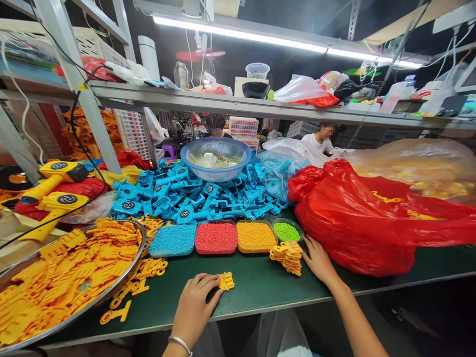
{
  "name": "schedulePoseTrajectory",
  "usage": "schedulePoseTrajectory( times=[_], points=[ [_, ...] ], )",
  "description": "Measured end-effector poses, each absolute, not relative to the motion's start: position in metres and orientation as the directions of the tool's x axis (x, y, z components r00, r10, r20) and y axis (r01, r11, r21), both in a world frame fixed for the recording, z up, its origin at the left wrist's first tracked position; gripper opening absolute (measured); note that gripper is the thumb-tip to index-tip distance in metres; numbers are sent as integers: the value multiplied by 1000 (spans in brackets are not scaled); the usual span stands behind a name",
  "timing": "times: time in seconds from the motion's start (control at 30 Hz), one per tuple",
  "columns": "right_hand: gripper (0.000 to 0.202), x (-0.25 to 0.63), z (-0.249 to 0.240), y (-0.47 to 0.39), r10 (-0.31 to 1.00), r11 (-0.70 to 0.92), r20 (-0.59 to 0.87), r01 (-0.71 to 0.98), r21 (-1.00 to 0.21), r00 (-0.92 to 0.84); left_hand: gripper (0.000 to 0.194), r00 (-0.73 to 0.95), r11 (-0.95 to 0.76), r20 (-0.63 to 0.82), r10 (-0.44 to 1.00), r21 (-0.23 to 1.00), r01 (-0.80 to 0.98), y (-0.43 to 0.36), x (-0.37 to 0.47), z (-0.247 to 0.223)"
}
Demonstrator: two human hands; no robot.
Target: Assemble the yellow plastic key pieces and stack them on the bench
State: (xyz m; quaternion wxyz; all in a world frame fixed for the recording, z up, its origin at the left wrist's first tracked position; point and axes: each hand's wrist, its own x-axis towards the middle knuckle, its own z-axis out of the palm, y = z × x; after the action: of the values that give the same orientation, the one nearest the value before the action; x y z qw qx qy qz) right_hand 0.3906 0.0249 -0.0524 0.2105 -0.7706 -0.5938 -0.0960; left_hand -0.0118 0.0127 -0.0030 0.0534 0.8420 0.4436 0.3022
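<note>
My left hand point(198, 302) is closed, thumb and fingers pinching the edge of a small yellow plastic part point(226, 281) on the green tabletop. A few tiny coloured spots show on that part. My right hand point(318, 258) lies with fingers stretched out and apart, beside a stack of yellow plastic parts point(288, 256). Its fingertips are close to the stack and to the round tub of green beads point(286, 231); whether they touch either I cannot tell. Left of that tub stand trays of orange-yellow beads point(256, 236), red beads point(216, 237) and blue beads point(172, 240).
A big metal bowl point(143, 238) heaped with yellow parts stands at left, loose parts beside it. Behind the trays lies a pile of blue toy housings point(201, 198) with a blue basin point(215, 171). A red plastic bag point(357, 223) bulges at right. A shelf rail point(238, 105) crosses overhead.
</note>
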Motion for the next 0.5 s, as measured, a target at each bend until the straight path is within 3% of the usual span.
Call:
schedulePoseTrajectory(
  times=[0.2, 0.5],
  points=[
    [47, 386, -55, 27, 891, -193, 368, 955, -224, 266, 14, 412, -605, 481, 774, 371, 704, 11, -11, -1],
    [54, 373, -76, -39, 831, -60, 509, 946, -318, 224, 14, 412, -604, 481, 774, 364, 709, 12, -12, -3]
  ],
)
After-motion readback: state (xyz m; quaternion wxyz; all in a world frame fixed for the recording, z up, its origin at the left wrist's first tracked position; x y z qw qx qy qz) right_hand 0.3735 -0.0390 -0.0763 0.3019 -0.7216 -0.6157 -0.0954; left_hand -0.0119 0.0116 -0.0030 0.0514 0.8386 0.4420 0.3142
